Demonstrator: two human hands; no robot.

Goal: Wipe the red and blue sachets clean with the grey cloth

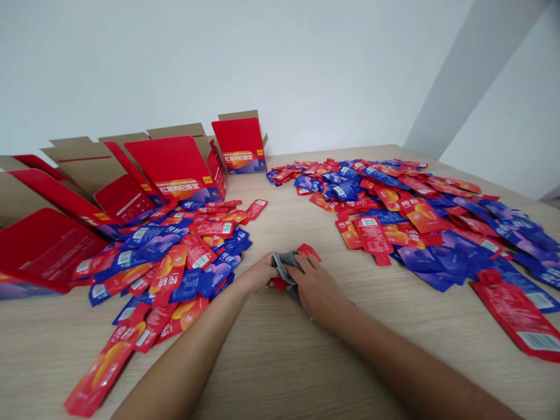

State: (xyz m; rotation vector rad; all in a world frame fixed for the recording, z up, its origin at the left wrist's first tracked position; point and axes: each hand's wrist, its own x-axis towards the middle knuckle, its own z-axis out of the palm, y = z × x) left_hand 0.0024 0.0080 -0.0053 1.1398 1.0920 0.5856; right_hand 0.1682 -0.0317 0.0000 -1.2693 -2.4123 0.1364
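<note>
Over the middle of the table, my left hand [261, 272] and my right hand [318, 287] meet around a crumpled grey cloth [286, 261]. A red sachet [310, 252] is wrapped in the cloth, one end showing beyond it near my right fingers. My right hand is closed on the cloth, pressing it over the sachet. The fingers of my left hand are closed at the sachet's other end, partly hidden by the cloth. To the left lies a pile of red and blue sachets [170, 273]; a larger pile [406, 216] spreads to the right.
Several open red boxes with raised flaps stand along the left, one red box [175, 157] behind the left pile and another [240, 146] by the wall. A single red sachet [105, 373] sticks out at the front left. Another [518, 315] lies at the right. The wooden table [280, 361] meets a white wall.
</note>
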